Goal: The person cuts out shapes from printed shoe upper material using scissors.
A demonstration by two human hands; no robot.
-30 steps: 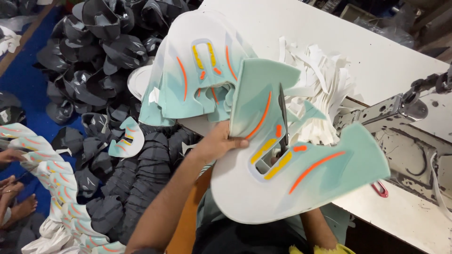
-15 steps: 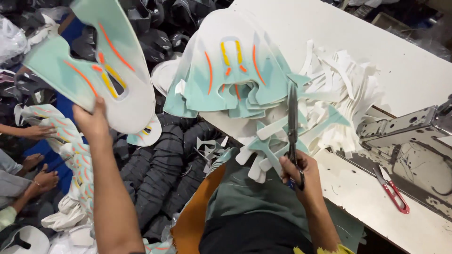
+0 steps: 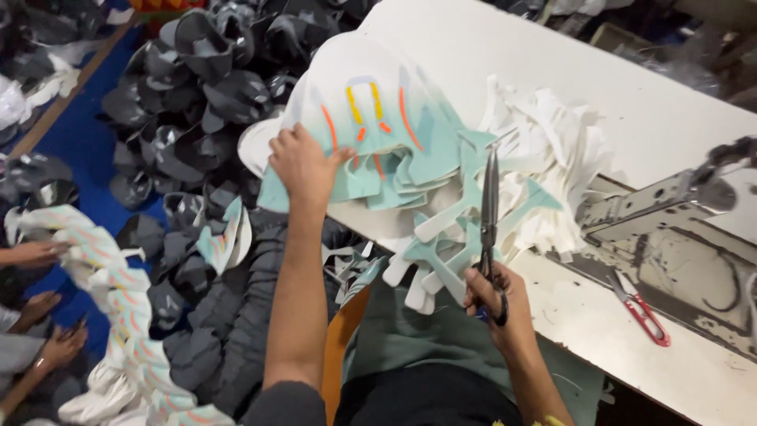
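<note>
Far left, on the floor: a string of mint-and-white cut pieces (image 3: pixel 110 315), with another person's hands (image 3: pixel 35 254) beside it. Next, a heap of dark grey shoe parts (image 3: pixel 197 102). Your left hand (image 3: pixel 303 166) lies flat on the stack of mint shoe uppers (image 3: pixel 378 134) at the desk (image 3: pixel 631 102) edge, fingers (image 3: pixel 285 140) spread over the stack's near-left corner, pressing rather than gripping. Your right hand (image 3: pixel 497 296) is closed around the handles of the scissors (image 3: pixel 490 213), blades pointing away over the trimmed mint scraps (image 3: pixel 449 244). Right of those: white offcuts (image 3: pixel 552 142), red-handled snips (image 3: pixel 643 312), sewing machine (image 3: pixel 678 205).
</note>
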